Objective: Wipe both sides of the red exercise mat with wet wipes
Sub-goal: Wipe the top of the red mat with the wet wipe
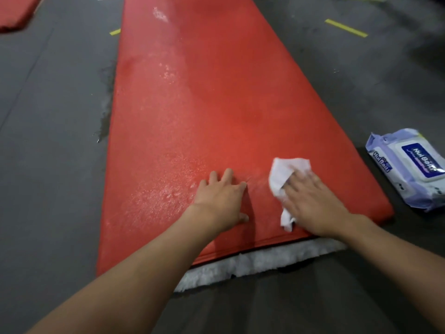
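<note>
On the grey floor [48,165] lies one long red mat [216,104], running away from the viewer, its near end close to the person. Two bare hands rest on that near end. The left hand [220,201] lies palm down near the middle of the mat's width, fingers spread and fairly straight; its grip is open and holds nothing, only pressing on the surface. The right hand [315,201] is toward the near right corner, also palm down, with its fingers laid flat over one white wipe [281,174]. Its grip is open too: the fingers press the wipe onto the mat rather than curl round it. The wipe is crumpled and sticks out past the fingertips and again beside the thumb.

Wet sheen and droplets show on the mat left of the left hand and in a streak farther up its middle. One damp patch [106,112] darkens the floor along the mat's left edge.

One pack [409,169] of wipes, lilac with a blue label and its lid closed, lies on the floor just beside the mat's right edge. One white fleecy strip [252,261] pokes out from under the mat's near edge. A second red mat [14,10] shows partly at the far left corner of the view. Three yellow tape marks [346,28] are on the floor farther off.
</note>
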Demonstrator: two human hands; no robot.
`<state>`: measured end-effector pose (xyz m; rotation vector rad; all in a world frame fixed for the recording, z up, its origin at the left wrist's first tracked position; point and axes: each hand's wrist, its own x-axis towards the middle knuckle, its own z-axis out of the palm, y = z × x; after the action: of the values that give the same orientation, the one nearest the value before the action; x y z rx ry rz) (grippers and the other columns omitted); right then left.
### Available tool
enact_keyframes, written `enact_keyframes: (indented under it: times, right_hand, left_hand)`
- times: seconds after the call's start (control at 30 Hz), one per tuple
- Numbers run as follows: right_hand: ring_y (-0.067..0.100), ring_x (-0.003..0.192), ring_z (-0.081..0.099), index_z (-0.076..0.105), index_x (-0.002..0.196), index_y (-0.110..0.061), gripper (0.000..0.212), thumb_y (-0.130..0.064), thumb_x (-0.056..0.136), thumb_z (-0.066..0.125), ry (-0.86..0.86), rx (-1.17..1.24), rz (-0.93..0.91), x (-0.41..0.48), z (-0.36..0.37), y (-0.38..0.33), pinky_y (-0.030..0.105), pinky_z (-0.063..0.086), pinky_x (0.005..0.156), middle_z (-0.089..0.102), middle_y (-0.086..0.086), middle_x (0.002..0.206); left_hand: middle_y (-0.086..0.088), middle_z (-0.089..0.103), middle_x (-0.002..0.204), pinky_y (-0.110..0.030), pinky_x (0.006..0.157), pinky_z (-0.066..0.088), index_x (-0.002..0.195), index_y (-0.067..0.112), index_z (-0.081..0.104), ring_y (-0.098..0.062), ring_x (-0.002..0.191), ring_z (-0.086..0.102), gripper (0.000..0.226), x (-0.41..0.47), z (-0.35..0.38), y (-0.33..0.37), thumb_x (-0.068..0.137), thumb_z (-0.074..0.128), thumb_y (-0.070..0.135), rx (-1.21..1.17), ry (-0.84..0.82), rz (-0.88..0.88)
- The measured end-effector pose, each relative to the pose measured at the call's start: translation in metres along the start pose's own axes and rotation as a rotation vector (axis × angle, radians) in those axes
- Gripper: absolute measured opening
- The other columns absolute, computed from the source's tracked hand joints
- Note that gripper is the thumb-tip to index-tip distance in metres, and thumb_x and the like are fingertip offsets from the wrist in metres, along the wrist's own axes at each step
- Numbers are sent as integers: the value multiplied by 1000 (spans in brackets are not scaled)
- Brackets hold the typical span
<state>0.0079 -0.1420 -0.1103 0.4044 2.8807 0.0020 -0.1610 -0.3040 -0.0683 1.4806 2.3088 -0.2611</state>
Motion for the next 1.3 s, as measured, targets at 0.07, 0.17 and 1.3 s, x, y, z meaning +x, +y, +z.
enact_keyframes:
  times: [0.07,0.17,1.3]
  right_hand:
    - [23,152,10,46,141,-19,75,-49,94,-3,58,23,160,-2,0,-8,45,8,122,39,6,153]
    - [30,148,27,58,126,-17,51,-43,100,22,59,14,-83,-16,11,-28,52,27,116,54,10,138]
    - [34,146,24,47,137,-13,49,-38,102,24,71,91,388,-41,21,50,48,14,120,42,17,146]
  left_hand:
    - [0,23,153,-48,111,32,141,19,43,-24,144,21,75,0,2,1,80,71,52,-53,22,66]
    - [0,37,146,-45,103,42,132,15,47,-24,134,36,64,4,-2,3,82,70,47,-91,31,83]
    - [-6,40,129,-48,90,38,138,28,37,-35,118,39,48,31,-3,50,95,46,48,96,91,148]
